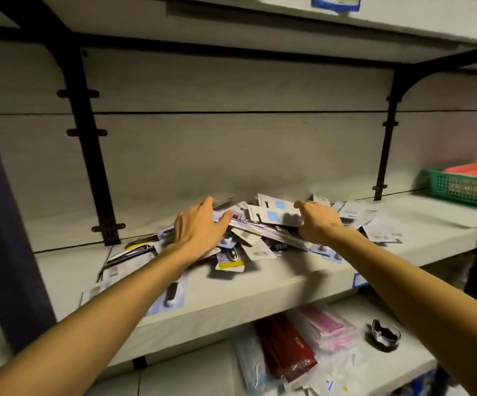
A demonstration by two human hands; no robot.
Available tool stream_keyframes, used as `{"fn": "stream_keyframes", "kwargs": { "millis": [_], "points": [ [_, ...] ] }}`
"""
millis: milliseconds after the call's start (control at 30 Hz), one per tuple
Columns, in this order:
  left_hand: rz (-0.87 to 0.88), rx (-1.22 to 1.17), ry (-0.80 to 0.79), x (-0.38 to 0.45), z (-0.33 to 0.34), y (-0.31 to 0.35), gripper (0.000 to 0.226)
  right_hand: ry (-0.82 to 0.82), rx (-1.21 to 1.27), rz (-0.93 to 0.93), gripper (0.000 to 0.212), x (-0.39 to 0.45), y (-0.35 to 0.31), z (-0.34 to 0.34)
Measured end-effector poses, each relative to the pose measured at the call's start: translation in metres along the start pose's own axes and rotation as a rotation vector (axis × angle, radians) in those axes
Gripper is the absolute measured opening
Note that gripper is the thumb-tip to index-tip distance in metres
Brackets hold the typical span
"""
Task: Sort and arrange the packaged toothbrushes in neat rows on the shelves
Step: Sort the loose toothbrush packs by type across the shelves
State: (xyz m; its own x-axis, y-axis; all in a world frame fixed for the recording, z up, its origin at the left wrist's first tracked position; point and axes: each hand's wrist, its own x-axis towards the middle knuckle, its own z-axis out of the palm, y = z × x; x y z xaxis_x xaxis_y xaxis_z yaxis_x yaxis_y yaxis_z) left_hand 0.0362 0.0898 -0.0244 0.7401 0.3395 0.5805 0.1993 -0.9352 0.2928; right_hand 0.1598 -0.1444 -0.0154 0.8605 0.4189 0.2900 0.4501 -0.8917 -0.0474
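Both hands rest on the toothbrush pile (260, 232): left hand (200, 227) spread flat, right hand (318, 221) gripping packages.

I cannot read any print on the packaged toothbrushes (263, 230); the whole pile is blurred by motion. My left hand (200, 228) covers the packs under its palm, so I cannot tell what its fingertips touch. My right hand (318, 222) shows only its back, and its fingers curl out of sight; whether they pinch a pack, I cannot tell. The green basket (460, 185) is cut by the right edge, and its red content is unclear. On the lower shelf (191, 372), the dark shiny object (384, 335) is too blurred to name.
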Motion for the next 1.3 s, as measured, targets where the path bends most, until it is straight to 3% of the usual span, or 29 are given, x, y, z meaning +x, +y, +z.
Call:
{"fn": "stream_keyframes", "kwargs": {
  "millis": [133, 467, 600, 733, 867, 1100, 1300],
  "points": [
    [-0.216, -0.268, -0.048, 0.019, 0.005, 0.002, 0.043, -0.003, -0.042, -0.083, 0.021, 0.025, 0.008, 0.008],
    [-0.573, -1.101, 0.151, 0.060, -0.001, 0.047, 0.035, 0.262, 0.136, -0.285, 0.016, 0.070, 0.031, 0.008],
    [-0.637, -1.118, 0.194, 0.063, -0.003, 0.057, 0.022, 0.337, 0.519, -0.265, 0.019, 0.076, 0.033, 0.014],
    [-0.671, -1.199, 0.204, 0.062, -0.007, 0.062, 0.018, 0.307, 0.924, -0.324, 0.020, 0.080, 0.040, 0.024],
    [-0.638, -1.313, 0.233, 0.058, -0.015, 0.063, 0.016, 0.346, 1.192, -0.294, 0.022, 0.079, 0.037, 0.017],
    [-0.547, -1.429, 0.275, 0.032, -0.035, 0.048, 0.007, 0.418, 1.408, -0.361, 0.020, 0.041, 0.001, -0.013],
    [-0.486, -1.393, 0.272, -0.001, -0.077, 0.027, 0.004, 0.211, 1.403, -0.504, 0.020, 0.001, -0.031, -0.031]
  ]
}}
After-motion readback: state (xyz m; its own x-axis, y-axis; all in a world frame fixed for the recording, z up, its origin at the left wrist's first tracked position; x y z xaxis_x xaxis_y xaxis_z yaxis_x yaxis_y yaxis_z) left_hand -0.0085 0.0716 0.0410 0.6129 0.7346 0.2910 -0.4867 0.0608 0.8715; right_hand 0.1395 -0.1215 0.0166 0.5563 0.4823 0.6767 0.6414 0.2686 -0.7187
